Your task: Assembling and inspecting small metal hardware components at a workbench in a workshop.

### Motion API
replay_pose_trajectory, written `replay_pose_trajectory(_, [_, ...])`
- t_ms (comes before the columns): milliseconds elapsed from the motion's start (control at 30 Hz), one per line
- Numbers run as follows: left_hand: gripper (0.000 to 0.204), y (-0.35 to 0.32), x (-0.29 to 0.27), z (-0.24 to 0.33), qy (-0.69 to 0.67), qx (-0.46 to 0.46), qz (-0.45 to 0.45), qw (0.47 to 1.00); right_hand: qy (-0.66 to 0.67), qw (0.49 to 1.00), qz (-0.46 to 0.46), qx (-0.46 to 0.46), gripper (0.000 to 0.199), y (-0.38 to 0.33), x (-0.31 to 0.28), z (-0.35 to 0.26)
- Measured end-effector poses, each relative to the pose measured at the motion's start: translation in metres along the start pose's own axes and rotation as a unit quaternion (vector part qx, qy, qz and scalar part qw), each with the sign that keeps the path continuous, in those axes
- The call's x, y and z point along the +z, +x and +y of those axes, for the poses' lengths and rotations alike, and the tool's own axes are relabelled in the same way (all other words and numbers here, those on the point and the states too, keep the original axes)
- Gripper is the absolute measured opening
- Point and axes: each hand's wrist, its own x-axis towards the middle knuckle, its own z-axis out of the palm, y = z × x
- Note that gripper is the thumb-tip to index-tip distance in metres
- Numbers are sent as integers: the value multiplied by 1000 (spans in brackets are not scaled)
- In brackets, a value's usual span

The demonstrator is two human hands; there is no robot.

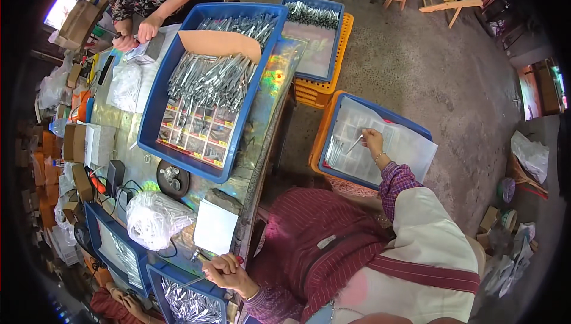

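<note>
Now the right hand [373, 141] pinches a thin metal piece [355, 144] in a narrow grip above the blue tray [342, 105]; the left hand [226, 271] closes on another metal piece [191, 282].

The large blue crate [156, 101] is smooth, glossy plastic. Inside it lie shiny metal pieces [208, 77] under a matt brown cardboard sheet [220, 43]. Beside the crate, the worktop [262, 121] has a glossy, iridescent film. Below the crate sits a crinkled clear plastic bag [153, 218].
</note>
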Motion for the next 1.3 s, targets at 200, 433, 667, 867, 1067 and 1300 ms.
replay_pose_trajectory(200, [41,-2,16,-2,-1,-2,61,998,-35,995,-94,1,18,-8,38,18])
replay_pose_trajectory(433, [42,-4,18,-8,0,-11,41,999,-111,984,-133,-37,20,-16,64,29])
replay_pose_trajectory(667, [43,-9,25,-12,12,-19,63,998,-144,970,-121,-153,27,-13,67,30])
replay_pose_trajectory(867, [43,-12,21,-15,0,-34,63,997,-283,894,-87,-336,31,-5,66,25])
replay_pose_trajectory(1067, [39,-13,22,-18,-3,-38,80,996,-345,871,-138,-320,28,3,74,26])
replay_pose_trajectory(1300, [40,-10,20,-25,-49,-32,48,997,-303,900,-151,-275,25,8,63,25])
